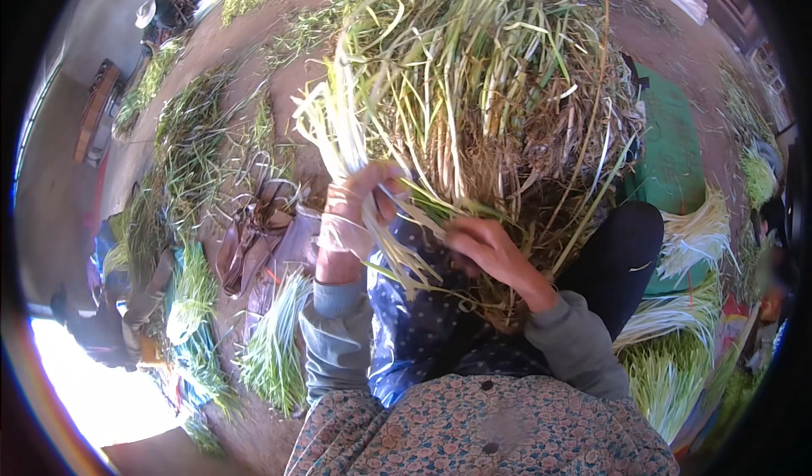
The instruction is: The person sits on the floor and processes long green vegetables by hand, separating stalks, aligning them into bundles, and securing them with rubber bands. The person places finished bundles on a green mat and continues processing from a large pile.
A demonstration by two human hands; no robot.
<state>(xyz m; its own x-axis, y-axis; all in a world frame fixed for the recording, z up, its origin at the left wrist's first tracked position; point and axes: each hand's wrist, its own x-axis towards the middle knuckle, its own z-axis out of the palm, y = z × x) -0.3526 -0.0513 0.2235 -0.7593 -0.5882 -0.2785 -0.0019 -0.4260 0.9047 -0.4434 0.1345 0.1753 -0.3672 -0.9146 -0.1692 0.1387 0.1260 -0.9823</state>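
My left hand (365,193) is closed around a bunch of pale, leafy stalks (346,127), with their light ends fanning up and other ends hanging below the fist. A clear plastic band wraps that wrist. To its right, my right hand (485,244) has curled fingers near green leaves that run across from the left hand; its fingertips are blurred, so its hold is unclear. Just beyond both hands rises a large heap of long-stemmed plants (469,95) with brown, rooty lower ends. A blue dotted cloth (406,311) covers part of my lap.
Bundles of pale-green stalks lie at the left (276,343) and right (666,374). A green sack (669,139) is right of the heap. A brown bag (250,241) lies left. Loose leaves (196,139) litter the floor. People are at the far left (162,19) and left edge (108,323).
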